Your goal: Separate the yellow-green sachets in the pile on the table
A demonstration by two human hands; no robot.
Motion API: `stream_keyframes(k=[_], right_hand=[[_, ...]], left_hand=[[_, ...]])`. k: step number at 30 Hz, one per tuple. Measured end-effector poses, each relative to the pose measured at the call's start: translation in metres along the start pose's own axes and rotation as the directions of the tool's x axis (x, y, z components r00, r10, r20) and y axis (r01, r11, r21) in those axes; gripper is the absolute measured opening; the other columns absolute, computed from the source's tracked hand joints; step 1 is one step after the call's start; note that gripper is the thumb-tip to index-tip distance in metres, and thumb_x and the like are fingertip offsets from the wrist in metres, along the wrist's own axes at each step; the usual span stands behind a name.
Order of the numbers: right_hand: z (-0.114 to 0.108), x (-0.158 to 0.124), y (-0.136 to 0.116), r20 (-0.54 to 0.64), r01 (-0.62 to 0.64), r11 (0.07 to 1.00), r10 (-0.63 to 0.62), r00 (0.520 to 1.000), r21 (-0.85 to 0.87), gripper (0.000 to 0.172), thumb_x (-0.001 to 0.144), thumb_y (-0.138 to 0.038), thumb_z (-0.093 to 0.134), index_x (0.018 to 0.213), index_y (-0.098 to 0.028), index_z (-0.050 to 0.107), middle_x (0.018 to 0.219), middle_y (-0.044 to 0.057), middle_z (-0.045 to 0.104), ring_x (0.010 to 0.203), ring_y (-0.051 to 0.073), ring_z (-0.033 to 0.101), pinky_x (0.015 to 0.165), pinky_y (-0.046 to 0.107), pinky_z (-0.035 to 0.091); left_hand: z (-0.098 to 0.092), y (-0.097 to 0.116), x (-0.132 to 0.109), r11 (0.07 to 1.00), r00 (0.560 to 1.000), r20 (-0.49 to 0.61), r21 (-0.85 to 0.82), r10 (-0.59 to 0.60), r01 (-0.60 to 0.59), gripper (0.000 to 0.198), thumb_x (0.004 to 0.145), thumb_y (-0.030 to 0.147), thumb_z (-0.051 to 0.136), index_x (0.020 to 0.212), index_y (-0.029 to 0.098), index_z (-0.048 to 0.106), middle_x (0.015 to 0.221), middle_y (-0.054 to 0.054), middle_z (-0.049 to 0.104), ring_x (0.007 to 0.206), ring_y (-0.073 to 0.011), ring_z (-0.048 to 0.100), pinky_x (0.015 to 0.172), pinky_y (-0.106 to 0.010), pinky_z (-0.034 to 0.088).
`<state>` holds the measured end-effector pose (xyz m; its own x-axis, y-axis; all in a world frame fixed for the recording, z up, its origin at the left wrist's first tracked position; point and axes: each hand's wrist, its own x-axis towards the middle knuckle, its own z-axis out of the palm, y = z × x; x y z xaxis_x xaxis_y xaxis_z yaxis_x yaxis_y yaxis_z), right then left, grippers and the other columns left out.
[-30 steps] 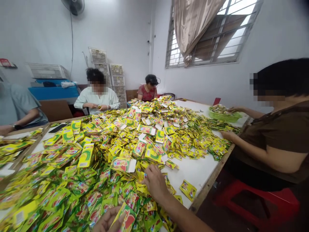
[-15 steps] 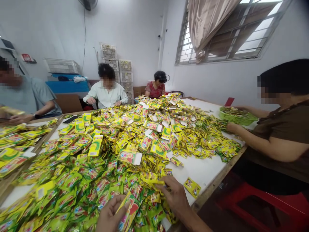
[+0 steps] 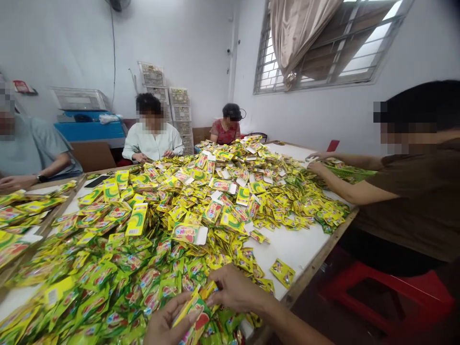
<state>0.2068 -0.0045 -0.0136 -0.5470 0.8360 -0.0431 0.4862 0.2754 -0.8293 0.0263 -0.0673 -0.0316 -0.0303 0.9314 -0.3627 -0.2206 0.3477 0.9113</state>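
Observation:
My left hand (image 3: 167,320) holds a small yellow-and-green carton (image 3: 197,316) with a watermelon print, tilted, between thumb and fingers. A yellow sachet (image 3: 208,290) is pinched in my right hand (image 3: 235,290) at the carton's upper end; whether it has entered the carton I cannot tell. Beneath both hands lies a thick spread of green and yellow sachets (image 3: 118,292). Beyond them, flat cartons (image 3: 187,233) with white flaps lie over a heap of yellow sachets. One yellow sachet (image 3: 282,272) rests apart, to the right of my right hand.
Co-workers sit along the far side and the left; another at the right reaches over a green basket (image 3: 359,173). A wooden rim (image 3: 312,278) edges the white table. A phone (image 3: 96,181) lies far left, a red stool (image 3: 391,297) stands right, and crates (image 3: 179,112) are stacked behind.
My right hand has come left from the heap to the carton, bringing the yellow sachet. My left hand stays nearly in place. The right-hand co-worker's hands have moved toward the heap.

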Motion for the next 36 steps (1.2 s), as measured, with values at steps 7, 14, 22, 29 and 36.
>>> stream_keyframes(k=[7,14,22,29,36], right_hand=[[-0.005,0.002,-0.014,-0.180,0.039,0.999,-0.036,0.983,0.013,0.011,0.065,-0.017,0.067,0.063,-0.018,0.056,0.059,-0.006,0.043,0.056,0.009,0.040,0.050,0.018,0.028],[0.016,0.004,-0.013,-0.396,0.042,0.991,0.011,0.918,0.124,0.019,0.061,-0.025,0.071,0.059,-0.018,0.053,0.057,-0.006,0.039,0.055,0.009,0.036,0.050,0.020,0.029],[0.006,0.002,-0.008,-0.175,-0.040,0.841,0.158,0.972,0.539,0.023,0.053,-0.024,0.072,0.065,-0.017,0.054,0.056,-0.006,0.050,0.050,0.008,0.046,0.049,0.020,0.038],[0.019,0.004,-0.012,-0.193,-0.078,0.836,0.215,0.957,0.543,0.035,0.052,-0.023,0.073,0.072,-0.020,0.044,0.052,-0.009,0.053,0.044,0.007,0.045,0.044,0.018,0.032],[0.017,-0.001,-0.008,-0.150,-0.059,0.817,0.176,0.973,0.574,0.034,0.053,-0.019,0.072,0.075,-0.019,0.047,0.057,-0.008,0.055,0.049,0.007,0.048,0.048,0.018,0.035]], left_hand=[[0.005,-0.003,0.001,0.998,0.996,-0.077,-0.056,0.035,-0.039,0.047,0.042,0.036,0.082,0.083,0.017,0.070,0.085,-0.007,0.074,0.093,-0.0313,0.063,0.083,-0.037,0.050],[0.001,0.000,0.002,0.998,0.998,-0.070,-0.057,-0.001,-0.003,0.047,0.040,0.035,0.083,0.082,0.017,0.071,0.088,-0.008,0.074,0.096,-0.0319,0.062,0.085,-0.038,0.049],[-0.003,-0.011,0.006,0.998,0.993,-0.122,-0.054,0.004,-0.011,0.048,0.040,0.038,0.082,0.083,0.017,0.072,0.096,-0.010,0.072,0.107,-0.0357,0.055,0.093,-0.044,0.042],[-0.003,-0.011,0.007,0.998,0.997,-0.074,-0.067,-0.005,0.000,0.046,0.040,0.040,0.081,0.078,0.016,0.073,0.083,-0.010,0.074,0.095,-0.0342,0.062,0.085,-0.041,0.048],[-0.003,-0.012,0.006,0.997,0.999,-0.046,-0.075,-0.021,0.018,0.046,0.041,0.040,0.081,0.079,0.015,0.073,0.077,-0.011,0.074,0.088,-0.0333,0.064,0.081,-0.041,0.049]])
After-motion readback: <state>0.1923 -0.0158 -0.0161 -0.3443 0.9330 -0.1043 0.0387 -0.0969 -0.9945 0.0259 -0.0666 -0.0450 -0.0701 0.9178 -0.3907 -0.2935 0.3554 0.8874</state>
